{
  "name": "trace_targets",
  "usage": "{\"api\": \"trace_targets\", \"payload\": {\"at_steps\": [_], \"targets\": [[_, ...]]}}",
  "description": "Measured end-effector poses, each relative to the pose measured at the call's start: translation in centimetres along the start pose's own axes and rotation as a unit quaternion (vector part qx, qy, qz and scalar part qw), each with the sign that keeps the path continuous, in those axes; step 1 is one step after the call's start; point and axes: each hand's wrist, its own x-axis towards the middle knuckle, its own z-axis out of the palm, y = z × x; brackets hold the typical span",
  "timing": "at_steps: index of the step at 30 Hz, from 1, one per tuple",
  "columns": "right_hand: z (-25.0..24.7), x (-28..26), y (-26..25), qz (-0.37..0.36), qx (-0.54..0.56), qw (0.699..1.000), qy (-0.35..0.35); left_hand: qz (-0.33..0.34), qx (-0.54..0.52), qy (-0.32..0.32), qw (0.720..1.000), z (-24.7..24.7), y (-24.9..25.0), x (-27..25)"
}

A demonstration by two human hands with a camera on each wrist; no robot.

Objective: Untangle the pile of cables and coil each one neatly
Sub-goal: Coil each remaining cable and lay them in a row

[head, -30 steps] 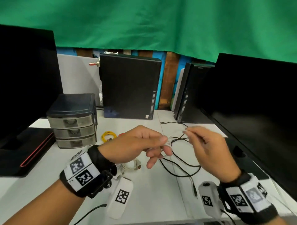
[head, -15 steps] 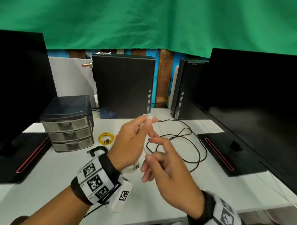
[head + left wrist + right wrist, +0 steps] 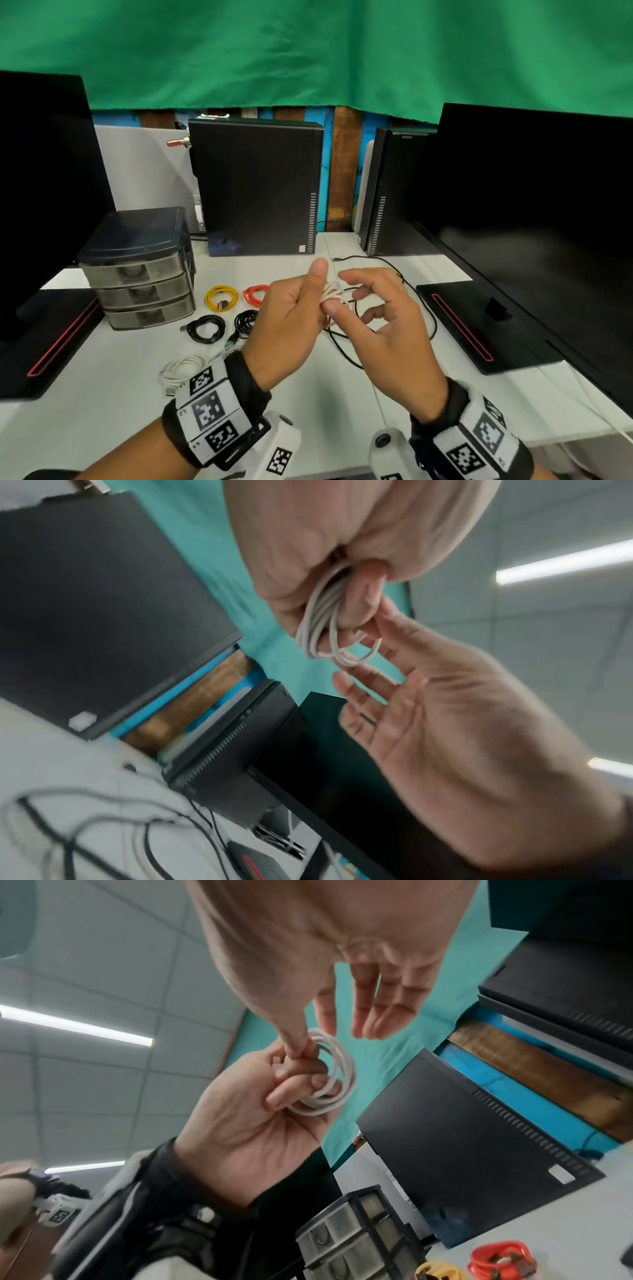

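Head view: the left hand (image 3: 294,318) grips a white cable (image 3: 331,292) coiled above the desk (image 3: 102,394), in front of the drawer unit's (image 3: 137,270) right side; yellow coil (image 3: 222,298) and red coil (image 3: 255,294) lie just right of it. Left wrist view: the right hand (image 3: 445,723) (fingers relaxed) touches the loops. Right wrist view: its thumb presses them.
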Motion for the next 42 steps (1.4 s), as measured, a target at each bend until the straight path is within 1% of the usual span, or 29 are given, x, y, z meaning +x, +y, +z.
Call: {"api": "trace_targets", "payload": {"at_steps": [1,3,5,8,10,12,16,18,20,22,24,26,29,31,33,35,40,42], "targets": [[0.1,0.0,0.2,0.003,0.014,1.000,-0.022,-0.034,-0.021,0.011,0.999,-0.1,0.3,0.1],[0.2,0.1,0.1,0.017,0.075,0.994,-0.078,-0.101,-0.067,0.024,0.992,-0.2,0.6,0.3],[0.0,0.3,-0.2,0.045,0.122,0.985,-0.115,-0.137,-0.094,0.028,0.986,-0.5,0.6,0.5],[-0.8,0.9,0.1,0.082,0.164,0.971,-0.152,-0.164,-0.113,0.028,0.980,-0.7,0.4,0.6],[-1.3,1.3,0.5,0.080,0.150,0.970,-0.173,-0.174,-0.128,0.016,0.976,-0.6,0.3,0.6],[-1.6,1.4,0.6,0.065,0.112,0.975,-0.182,-0.173,-0.117,0.013,0.978,-0.6,0.2,0.7],[-1.8,1.1,0.9,0.044,0.068,0.981,-0.175,-0.150,-0.064,0.026,0.986,-0.5,0.1,0.7],[-1.6,0.9,0.9,0.038,0.074,0.983,-0.164,-0.131,-0.042,0.034,0.990,-0.4,0.0,0.7],[-1.3,1.0,1.0,0.047,0.091,0.985,-0.140,-0.113,-0.042,0.039,0.992,-0.3,-0.1,0.8],[-1.2,1.3,1.1,0.066,0.111,0.986,-0.105,-0.121,-0.066,0.029,0.990,-0.3,-0.6,0.9],[-1.6,1.8,1.2,0.081,0.134,0.986,-0.064,-0.164,-0.118,0.007,0.979,-0.3,-1.0,0.9],[-2.1,2.3,1.4,0.089,0.143,0.986,-0.021,-0.190,-0.165,-0.004,0.968,-0.2,-1.1,0.8],[-2.9,2.8,1.8,0.115,0.151,0.981,0.036,-0.182,-0.216,0.010,0.959,-0.2,-0.9,0.8],[-3.1,3.1,2.0,0.136,0.160,0.976,0.059,-0.157,-0.219,0.017,0.963,-0.2,-0.8,0.8],[-3.1,3.2,2.1,0.155,0.175,0.970,0.065,-0.130,-0.199,0.024,0.971,-0.4,-1.0,0.9],[-3.1,3.1,2.0,0.162,0.187,0.967,0.061,-0.120,-0.182,0.040,0.975,-0.5,-1.2,1.0],[-2.6,2.7,1.2,0.148,0.202,0.967,0.052,-0.123,-0.185,0.069,0.973,-0.8,-1.7,1.2],[-2.3,2.6,0.9,0.141,0.212,0.967,0.031,-0.129,-0.178,0.076,0.973,-0.9,-2.0,1.3]]}}
